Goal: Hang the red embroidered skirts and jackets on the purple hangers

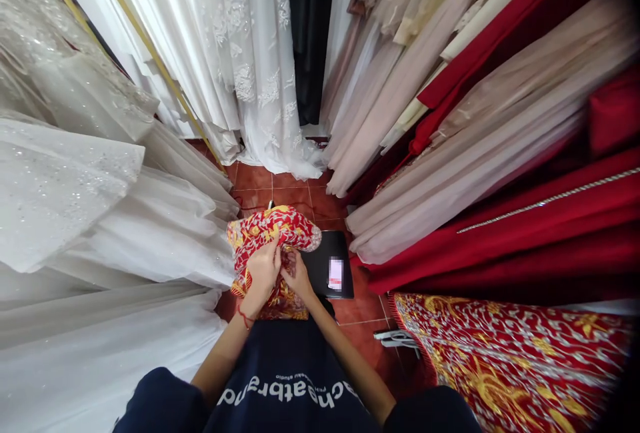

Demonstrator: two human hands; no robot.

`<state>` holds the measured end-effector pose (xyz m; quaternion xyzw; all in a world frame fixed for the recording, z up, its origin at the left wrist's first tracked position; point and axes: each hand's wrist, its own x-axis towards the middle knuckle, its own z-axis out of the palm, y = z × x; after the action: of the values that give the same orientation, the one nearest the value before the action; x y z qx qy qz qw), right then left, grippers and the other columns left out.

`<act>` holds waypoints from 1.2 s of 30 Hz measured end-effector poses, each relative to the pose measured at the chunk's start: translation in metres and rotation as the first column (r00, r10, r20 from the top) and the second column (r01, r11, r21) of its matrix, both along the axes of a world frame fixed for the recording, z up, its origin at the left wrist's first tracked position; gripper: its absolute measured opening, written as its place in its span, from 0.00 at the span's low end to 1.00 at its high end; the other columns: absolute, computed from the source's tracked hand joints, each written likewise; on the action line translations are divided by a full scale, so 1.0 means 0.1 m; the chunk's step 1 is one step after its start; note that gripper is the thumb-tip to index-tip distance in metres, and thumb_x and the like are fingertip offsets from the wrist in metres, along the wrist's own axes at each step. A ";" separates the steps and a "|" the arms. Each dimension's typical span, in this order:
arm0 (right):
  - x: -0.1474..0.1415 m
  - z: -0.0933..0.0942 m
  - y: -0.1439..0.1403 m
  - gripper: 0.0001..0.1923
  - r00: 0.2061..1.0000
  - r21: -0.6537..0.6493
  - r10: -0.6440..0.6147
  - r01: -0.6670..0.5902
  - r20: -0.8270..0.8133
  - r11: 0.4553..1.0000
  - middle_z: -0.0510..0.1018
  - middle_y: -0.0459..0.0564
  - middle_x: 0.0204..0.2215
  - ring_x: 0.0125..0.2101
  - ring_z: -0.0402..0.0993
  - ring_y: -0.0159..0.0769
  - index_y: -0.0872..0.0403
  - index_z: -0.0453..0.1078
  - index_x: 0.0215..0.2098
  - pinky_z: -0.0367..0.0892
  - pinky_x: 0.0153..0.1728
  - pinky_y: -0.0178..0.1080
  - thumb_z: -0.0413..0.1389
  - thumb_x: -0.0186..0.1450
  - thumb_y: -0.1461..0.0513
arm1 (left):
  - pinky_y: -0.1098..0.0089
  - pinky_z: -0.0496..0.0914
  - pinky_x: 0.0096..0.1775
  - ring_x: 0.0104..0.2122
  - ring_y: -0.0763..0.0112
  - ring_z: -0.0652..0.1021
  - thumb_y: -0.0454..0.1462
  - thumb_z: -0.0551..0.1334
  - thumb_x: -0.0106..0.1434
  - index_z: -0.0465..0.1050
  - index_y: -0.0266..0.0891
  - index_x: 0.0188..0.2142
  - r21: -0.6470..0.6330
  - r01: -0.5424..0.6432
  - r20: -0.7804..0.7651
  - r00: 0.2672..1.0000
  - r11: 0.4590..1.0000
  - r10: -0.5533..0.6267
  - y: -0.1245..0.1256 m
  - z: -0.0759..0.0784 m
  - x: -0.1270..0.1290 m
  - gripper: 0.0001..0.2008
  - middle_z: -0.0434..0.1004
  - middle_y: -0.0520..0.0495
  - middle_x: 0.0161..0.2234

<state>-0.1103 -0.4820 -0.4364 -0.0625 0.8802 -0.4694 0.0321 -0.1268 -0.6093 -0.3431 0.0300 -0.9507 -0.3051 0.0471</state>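
So the thing in hand was a bundle of red batik cloth [273, 233] with a yellow and white pattern, bunched up in front of our waist, over the red tiled floor [295, 193]. It sat just left of a black box [327, 263] lying on the tiles, and its right edge overlapped the box a bit.

Our left hand [263, 270] was on top of the bundle with the fingers curled down and clamped into the fabric. A thin red string [245, 318] was tied around that wrist. Our right hand [297, 278] was tucked in just beside it, lower on the cloth, fingers closed on a darker fold, though most of them were buried in the fabric so we couldn't see each one. The two hands were touching or close to it.

The black box had a small blurred label [335, 274] on its lid. We were wearing a dark navy shirt [290, 380] with white lettering across it.

Further out, white gowns [100, 206] with sparkly trim piled up on our left, and more white lace dresses [240, 53] hung straight ahead next to a black garment [310, 33]. On the right hung beige dresses [450, 153] and deep red ones [525, 240], one with a line of rhinestones. Down at the lower right lay another red and gold patterned cloth [500, 360], near a white hanger [397, 338] on the floor.
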 end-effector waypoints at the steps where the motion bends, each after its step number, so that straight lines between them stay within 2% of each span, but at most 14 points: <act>1: -0.01 -0.02 0.04 0.36 1.000 0.000 -0.017 0.017 0.005 1.000 0.67 0.62 0.61 0.60 0.67 0.42 0.57 0.48 0.70 0.65 0.60 0.45 0.52 0.66 0.60 | 0.58 0.66 0.54 0.51 0.50 0.77 0.43 0.51 0.71 0.70 0.40 0.62 -0.020 0.034 -0.015 0.999 0.999 -0.034 0.06 0.00 -0.01 0.24 0.79 0.34 0.51; 4: -0.04 -0.09 0.14 0.35 0.997 0.031 -0.063 0.062 0.050 0.998 0.69 0.63 0.59 0.59 0.68 0.47 0.57 0.50 0.70 0.66 0.58 0.52 0.51 0.66 0.61 | 0.43 0.55 0.63 0.65 0.38 0.63 0.50 0.56 0.68 0.66 0.34 0.64 -0.117 0.040 0.020 0.999 0.992 -0.038 0.14 -0.11 -0.01 0.31 0.67 0.28 0.63; 6: -0.03 -0.12 0.17 0.34 0.993 0.062 -0.085 0.081 0.077 0.995 0.70 0.65 0.58 0.58 0.70 0.49 0.59 0.50 0.70 0.67 0.57 0.54 0.49 0.67 0.61 | 0.38 0.47 0.65 0.68 0.36 0.55 0.53 0.57 0.67 0.58 0.29 0.68 -0.129 0.062 0.044 0.997 0.990 -0.057 0.11 -0.25 0.02 0.39 0.55 0.24 0.68; 9: 0.00 -0.11 0.12 0.35 0.994 0.090 -0.084 0.077 0.072 0.993 0.63 0.69 0.64 0.63 0.63 0.50 0.60 0.43 0.73 0.63 0.61 0.55 0.44 0.70 0.60 | 0.43 0.45 0.67 0.71 0.45 0.48 0.51 0.54 0.69 0.44 0.31 0.72 -0.008 0.118 -0.001 0.993 0.993 -0.118 -0.04 -0.48 0.07 0.40 0.42 0.27 0.72; 12: -0.01 -0.08 -0.03 0.36 0.998 0.095 0.022 -0.027 0.058 0.995 0.53 0.63 0.70 0.70 0.50 0.43 0.56 0.38 0.74 0.55 0.66 0.50 0.45 0.72 0.55 | 0.48 0.49 0.67 0.72 0.47 0.47 0.53 0.61 0.64 0.39 0.31 0.72 0.200 -0.037 0.023 0.999 0.979 0.033 -0.22 -0.65 0.03 0.49 0.40 0.27 0.72; 16: -0.10 -0.09 -0.17 0.32 0.973 0.080 0.201 -0.210 0.110 0.974 0.56 0.56 0.70 0.69 0.53 0.33 0.52 0.42 0.74 0.56 0.66 0.43 0.41 0.75 0.54 | 0.51 0.61 0.62 0.64 0.44 0.67 0.50 0.66 0.58 0.47 0.31 0.70 0.306 -0.155 0.156 0.981 0.939 0.111 -0.32 -0.76 -0.08 0.48 0.59 0.24 0.66; 18: -0.11 -0.10 -0.15 0.30 0.963 0.076 0.228 -0.240 0.141 0.968 0.59 0.56 0.69 0.68 0.56 0.34 0.51 0.43 0.73 0.58 0.65 0.45 0.39 0.75 0.54 | 0.51 0.63 0.61 0.63 0.43 0.69 0.47 0.66 0.59 0.48 0.29 0.69 0.287 -0.161 0.159 0.980 0.945 0.119 -0.28 -0.72 -0.10 0.47 0.61 0.22 0.65; 21: 0.01 -0.09 -0.01 0.32 0.967 0.077 0.183 -0.199 0.175 0.977 0.59 0.60 0.69 0.67 0.58 0.41 0.53 0.44 0.73 0.59 0.64 0.50 0.45 0.74 0.56 | 0.48 0.52 0.66 0.70 0.41 0.54 0.44 0.63 0.60 0.41 0.24 0.70 0.244 -0.147 0.100 0.987 0.959 0.126 -0.14 -0.62 -0.11 0.48 0.46 0.21 0.70; 23: 0.17 -0.07 0.13 0.35 0.976 0.064 0.121 -0.134 0.180 0.989 0.60 0.61 0.68 0.66 0.59 0.43 0.54 0.45 0.73 0.60 0.63 0.51 0.49 0.71 0.59 | 0.47 0.42 0.69 0.72 0.46 0.44 0.42 0.59 0.63 0.40 0.26 0.71 0.182 -0.064 0.017 0.998 0.981 0.062 -0.04 -0.58 -0.11 0.44 0.38 0.26 0.72; 26: 0.46 -0.01 0.38 0.36 0.984 0.019 -0.020 0.017 0.176 1.000 0.66 0.60 0.65 0.63 0.65 0.42 0.54 0.49 0.72 0.62 0.63 0.47 0.52 0.68 0.64 | 0.43 0.34 0.68 0.72 0.49 0.42 0.38 0.53 0.65 0.58 0.32 0.67 0.031 0.156 -0.046 0.987 0.987 -0.155 0.06 -0.63 -0.16 0.31 0.49 0.32 0.71; 28: 0.62 0.03 0.59 0.34 0.975 -0.016 -0.148 0.153 0.167 0.988 0.69 0.60 0.62 0.59 0.70 0.41 0.53 0.53 0.71 0.67 0.60 0.46 0.52 0.67 0.65 | 0.37 0.34 0.66 0.72 0.44 0.40 0.39 0.53 0.63 0.69 0.34 0.59 -0.002 0.164 -0.026 0.986 0.986 -0.164 0.13 -0.71 -0.23 0.26 0.53 0.32 0.70; 30: 0.77 0.10 0.85 0.32 0.949 -0.058 -0.282 0.293 0.142 0.954 0.70 0.59 0.60 0.54 0.75 0.40 0.52 0.55 0.70 0.72 0.55 0.44 0.51 0.67 0.65 | 0.32 0.37 0.64 0.71 0.38 0.44 0.43 0.54 0.63 0.72 0.38 0.55 0.037 0.148 -0.012 0.989 0.988 -0.148 0.27 -0.75 -0.33 0.24 0.57 0.32 0.68; 33: 0.98 0.27 1.38 0.28 0.885 -0.118 -0.459 0.465 0.075 0.877 0.73 0.56 0.58 0.47 0.79 0.39 0.48 0.59 0.67 0.77 0.47 0.43 0.49 0.69 0.64 | 0.32 0.53 0.62 0.67 0.34 0.59 0.47 0.55 0.61 0.76 0.45 0.51 0.095 0.306 -0.034 0.952 0.947 -0.305 0.77 -0.67 -0.44 0.22 0.71 0.34 0.61; 36: 1.26 0.58 2.06 0.22 0.779 -0.201 -0.626 0.610 -0.023 0.767 0.77 0.54 0.52 0.43 0.80 0.39 0.47 0.66 0.61 0.77 0.46 0.44 0.47 0.70 0.62 | 0.46 0.69 0.58 0.56 0.43 0.76 0.48 0.56 0.61 0.78 0.48 0.49 0.187 0.589 -0.037 0.804 0.786 -0.593 1.63 -0.38 -0.32 0.20 0.79 0.37 0.52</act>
<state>0.0154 -0.2755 -0.3780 0.2074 0.8054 -0.5289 -0.1689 -0.1587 -0.4460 -0.3809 -0.2610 -0.8792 -0.3932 -0.0650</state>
